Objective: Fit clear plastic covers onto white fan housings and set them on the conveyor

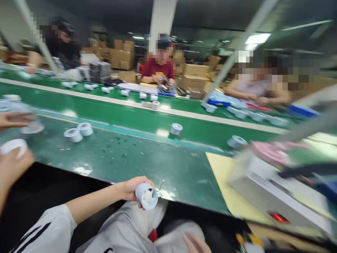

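Left hand (129, 189) of mine was wrapped round a white cylinder (144, 188), just above my lap at the near edge of the green table (181, 172). Its open end faced up towards me, and a thin wire (161, 185) stuck out beside it. I judged it light and stiff, its smooth wall a bit slippery, best gripped round the outside, clear of the wire, which looked easy to snag. Low over my lap lay my right hand (196, 243), partly cut off; I couldn't tell whether it held anything. On the tabletop, two similar cylinders (73, 135) sat touching, off to the left, and a yellow sheet (219, 175) lay to the right. Beyond ran a green belt (131, 115) carrying more, then a co-worker in a red shirt (158, 68) and stacked cardboard boxes (123, 54).
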Motion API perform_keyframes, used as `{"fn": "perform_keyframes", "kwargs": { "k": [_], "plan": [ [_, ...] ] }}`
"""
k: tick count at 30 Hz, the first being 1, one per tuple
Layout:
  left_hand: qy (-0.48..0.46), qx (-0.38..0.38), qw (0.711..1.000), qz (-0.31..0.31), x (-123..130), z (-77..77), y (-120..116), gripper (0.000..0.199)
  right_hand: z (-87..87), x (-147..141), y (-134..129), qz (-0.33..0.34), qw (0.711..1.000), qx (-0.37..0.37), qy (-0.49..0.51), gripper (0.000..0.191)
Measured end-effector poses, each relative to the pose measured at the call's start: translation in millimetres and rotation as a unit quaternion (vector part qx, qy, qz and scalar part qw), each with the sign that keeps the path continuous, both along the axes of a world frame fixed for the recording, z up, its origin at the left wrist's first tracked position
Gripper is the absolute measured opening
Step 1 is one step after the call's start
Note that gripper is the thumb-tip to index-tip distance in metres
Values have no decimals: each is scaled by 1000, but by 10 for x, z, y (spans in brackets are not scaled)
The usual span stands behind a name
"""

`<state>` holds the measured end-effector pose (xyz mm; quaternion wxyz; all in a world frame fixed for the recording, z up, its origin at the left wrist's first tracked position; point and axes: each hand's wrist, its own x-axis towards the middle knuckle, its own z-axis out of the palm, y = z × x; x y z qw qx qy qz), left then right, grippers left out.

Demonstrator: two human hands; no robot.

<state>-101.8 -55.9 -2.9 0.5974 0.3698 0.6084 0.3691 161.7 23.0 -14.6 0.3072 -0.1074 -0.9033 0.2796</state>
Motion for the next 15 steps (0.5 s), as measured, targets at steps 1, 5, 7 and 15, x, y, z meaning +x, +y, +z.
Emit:
{"fn": "perform_keyframes", "kwargs": {
  "k": [1,5,7,15],
  "plan": [
    [-32,-9,999,-38,142,-24,69,45,-35,92,-74,-34,999,18,-13,57],
    [-83,-50,983,-159,461,25,227,39,-29,213,-309,-140,974,158,-77,61],
    [-67,-61,973,-214,547,99,253,32,22,205,-363,-188,957,191,-108,55],
    [206,188,935,-218,785,209,147,31,120,366,-462,-187,964,-122,-144,15]
  ]
}}
